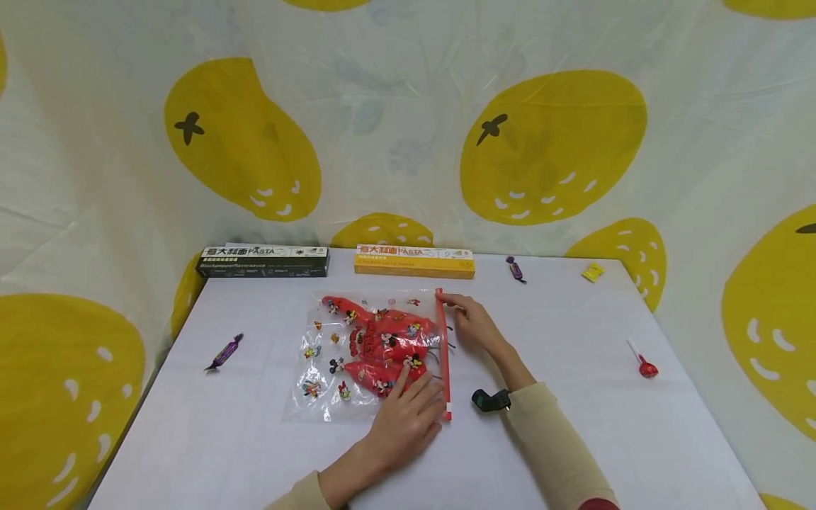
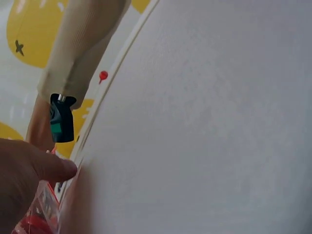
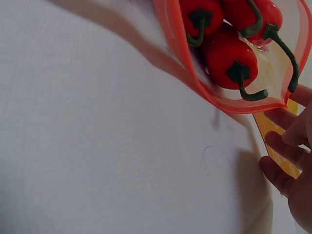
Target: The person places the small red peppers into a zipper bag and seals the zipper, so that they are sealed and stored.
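On the table lies a clear cartoon-printed zip bag (image 1: 325, 411) with a red zip edge, several red chili peppers (image 1: 389, 333) inside. Its mouth faces right and gapes in the right wrist view, showing the peppers' green stems (image 3: 239, 73). The left hand (image 1: 404, 418) rests on the bag's lower right part, fingers extended over it. At the far end of the red zip edge, the right hand (image 1: 472, 319) pinches the bag's corner with its fingertips, the other fingers spread apart. Part of that grip is hidden.
Behind the bag stand a dark pasta box (image 1: 263, 262) and a yellow pasta box (image 1: 414, 262). Purple-wrapped candies lie at left (image 1: 225, 352) and at back (image 1: 515, 270). A yellow candy (image 1: 593, 272) and a red lollipop (image 1: 647, 367) lie on the right.
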{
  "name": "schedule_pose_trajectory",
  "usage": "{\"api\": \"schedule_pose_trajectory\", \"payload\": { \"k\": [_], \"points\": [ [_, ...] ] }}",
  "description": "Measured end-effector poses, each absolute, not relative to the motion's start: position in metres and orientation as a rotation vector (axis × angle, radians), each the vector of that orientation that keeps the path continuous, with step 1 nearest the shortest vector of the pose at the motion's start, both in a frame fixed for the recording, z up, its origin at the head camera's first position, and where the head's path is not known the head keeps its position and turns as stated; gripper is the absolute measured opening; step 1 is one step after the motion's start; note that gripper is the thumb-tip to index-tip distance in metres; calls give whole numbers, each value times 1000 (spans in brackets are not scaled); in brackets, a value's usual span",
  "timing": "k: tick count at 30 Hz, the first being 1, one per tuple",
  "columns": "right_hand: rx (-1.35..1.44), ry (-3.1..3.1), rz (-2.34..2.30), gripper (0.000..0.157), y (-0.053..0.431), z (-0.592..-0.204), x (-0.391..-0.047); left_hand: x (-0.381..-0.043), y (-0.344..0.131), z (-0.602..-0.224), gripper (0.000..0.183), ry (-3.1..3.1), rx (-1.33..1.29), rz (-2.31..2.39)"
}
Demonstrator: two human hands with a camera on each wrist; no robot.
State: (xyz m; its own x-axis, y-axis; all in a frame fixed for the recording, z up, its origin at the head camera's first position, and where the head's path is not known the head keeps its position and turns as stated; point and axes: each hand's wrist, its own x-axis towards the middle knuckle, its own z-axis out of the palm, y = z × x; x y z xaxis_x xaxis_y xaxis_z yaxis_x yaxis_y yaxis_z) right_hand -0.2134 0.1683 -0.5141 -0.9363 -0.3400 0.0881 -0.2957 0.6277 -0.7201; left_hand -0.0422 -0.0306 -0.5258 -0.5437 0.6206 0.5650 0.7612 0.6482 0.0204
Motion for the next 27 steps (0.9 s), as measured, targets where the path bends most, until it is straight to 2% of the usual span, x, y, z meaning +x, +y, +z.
{"api": "schedule_pose_trajectory", "payload": {
  "k": [9, 14, 22, 27],
  "points": [
    [-506, 2803, -1259, 39, 175, -516, -211, -44, -26, -526, 30, -2206, -1077, -343],
    [-489, 2876, -1329, 30, 186, -507, -200, -44, -30, -510, 26, -2146, -1068, -595],
    [-748, 3141, -1222, 17, 207, -441, -182, -50, -47, -453, 17, -1867, -961, -963],
    [-884, 3238, -1153, 17, 217, -395, -167, -54, -64, -411, 15, -1795, -814, -1174]
  ]
}}
